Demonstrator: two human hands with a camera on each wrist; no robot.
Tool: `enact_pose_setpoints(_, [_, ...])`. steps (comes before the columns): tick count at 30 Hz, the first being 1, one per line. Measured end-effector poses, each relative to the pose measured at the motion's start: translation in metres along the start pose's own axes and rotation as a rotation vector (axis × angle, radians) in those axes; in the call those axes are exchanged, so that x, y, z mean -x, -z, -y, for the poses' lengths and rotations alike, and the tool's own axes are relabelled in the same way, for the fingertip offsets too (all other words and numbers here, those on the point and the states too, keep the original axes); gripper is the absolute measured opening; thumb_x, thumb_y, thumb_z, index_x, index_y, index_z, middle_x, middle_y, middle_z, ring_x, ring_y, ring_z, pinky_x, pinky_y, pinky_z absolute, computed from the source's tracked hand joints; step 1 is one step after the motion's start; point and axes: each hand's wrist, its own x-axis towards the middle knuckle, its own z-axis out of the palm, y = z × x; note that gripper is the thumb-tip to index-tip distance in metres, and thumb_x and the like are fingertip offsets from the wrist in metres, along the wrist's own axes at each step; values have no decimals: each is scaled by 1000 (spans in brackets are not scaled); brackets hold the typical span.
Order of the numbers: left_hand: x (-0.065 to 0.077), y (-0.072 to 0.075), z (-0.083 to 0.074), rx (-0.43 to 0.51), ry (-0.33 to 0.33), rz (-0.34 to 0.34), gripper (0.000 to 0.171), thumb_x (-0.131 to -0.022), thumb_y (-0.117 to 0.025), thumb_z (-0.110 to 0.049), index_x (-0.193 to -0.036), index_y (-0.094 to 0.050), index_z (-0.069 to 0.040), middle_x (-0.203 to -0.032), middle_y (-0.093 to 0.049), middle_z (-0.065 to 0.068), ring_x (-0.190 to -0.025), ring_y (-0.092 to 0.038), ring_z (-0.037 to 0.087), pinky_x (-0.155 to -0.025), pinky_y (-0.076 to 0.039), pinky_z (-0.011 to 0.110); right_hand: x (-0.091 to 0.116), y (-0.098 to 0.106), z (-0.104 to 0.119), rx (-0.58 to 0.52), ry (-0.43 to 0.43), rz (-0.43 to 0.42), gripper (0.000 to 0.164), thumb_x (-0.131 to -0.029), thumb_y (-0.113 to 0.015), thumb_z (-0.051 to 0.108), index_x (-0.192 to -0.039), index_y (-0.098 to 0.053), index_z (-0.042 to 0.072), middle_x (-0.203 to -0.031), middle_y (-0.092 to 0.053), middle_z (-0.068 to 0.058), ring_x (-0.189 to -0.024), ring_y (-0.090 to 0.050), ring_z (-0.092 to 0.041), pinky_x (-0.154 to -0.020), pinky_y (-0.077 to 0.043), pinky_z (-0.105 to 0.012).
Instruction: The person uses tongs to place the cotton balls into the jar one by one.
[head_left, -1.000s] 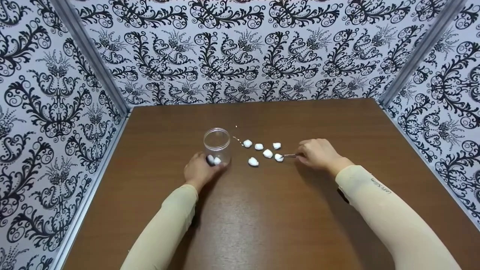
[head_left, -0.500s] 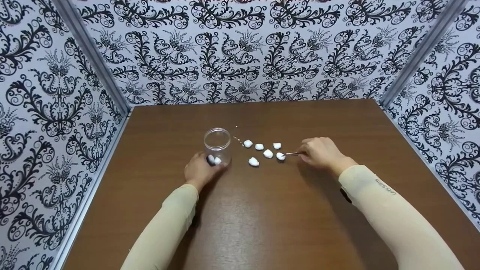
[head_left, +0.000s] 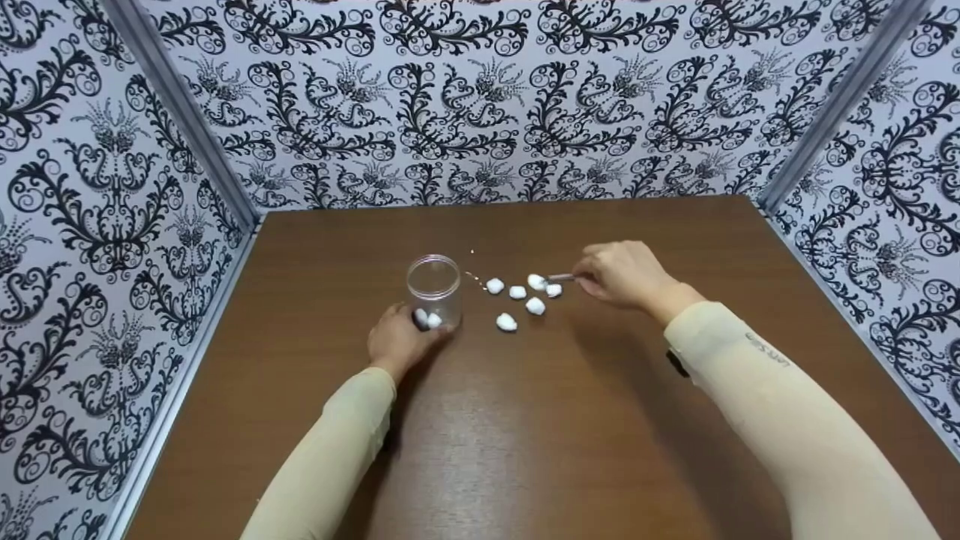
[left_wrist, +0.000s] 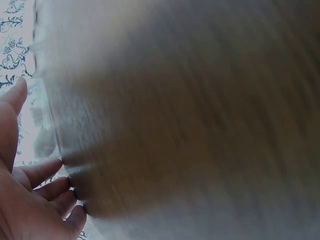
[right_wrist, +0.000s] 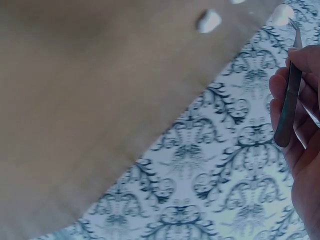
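Note:
My left hand (head_left: 401,341) holds a clear plastic jar (head_left: 448,304) low on its side, the jar standing upright without a lid. Inside, near the bottom, lie white cotton balls (head_left: 434,320). In the left wrist view the thumb and fingers spread around the jar (left_wrist: 37,120). My right hand (head_left: 624,274) pinches metal tweezers (right_wrist: 289,107) between thumb and fingers. At their tips is a cotton ball (right_wrist: 283,15), raised over the table in the right wrist view. From the head it overlaps the space beside another cotton ball (head_left: 553,290).
Several loose cotton balls (head_left: 506,322) lie on the brown wooden table (head_left: 480,435) between the jar and my right hand. Tiny white bits (head_left: 474,277) are scattered just right of the jar. Patterned panels (head_left: 480,112) enclose the table at the back and both sides.
The tweezers have lifted a cotton ball off the table and carried it away from me and slightly left. My left hand and the jar have stayed put.

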Motion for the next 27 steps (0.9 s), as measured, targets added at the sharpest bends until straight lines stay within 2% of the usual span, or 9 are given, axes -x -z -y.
enact_pose_setpoints(7, [1,1,0,6,-3,-14,83,-77,-76,-63,-133,-61,-3,-138,-55,18,-127,-51,35,-99,-39,58,-46,9,24,-31,47,-51,10,-86,-73,19,-92,-80,14,-78,-63,2,-59,-59,-17,-50,-48,-37])
enact_pose_setpoints(13, [1,1,-2,19,-13,-21,79,-78,-76,-61,-132,-62,-5,-136,-57,17,-125,-52,35,-99,-40,56,-77,2,44,-55,86,-103,11,-87,-73,20,-94,-80,13,-80,-65,2,-60,-60,-17,-50,-48,-36])
enact_pose_setpoints(20, [0,1,-2,9,0,-13,83,-77,-75,-63,-134,-61,-4,-138,-56,17,-127,-51,34,-100,-39,55,-98,-12,64,-47,86,-103,12,-88,-71,20,-94,-80,15,-79,-64,3,-60,-60,-16,-51,-49,-37])
enact_pose_setpoints(27, [-1,-1,1,17,-1,-13,83,-77,-73,-66,-132,-62,-5,-132,-59,14,-122,-54,33,-98,-40,55,-105,-24,79,-47,79,-72,11,-87,-71,20,-92,-80,17,-77,-62,4,-58,-57,-16,-50,-47,-38])
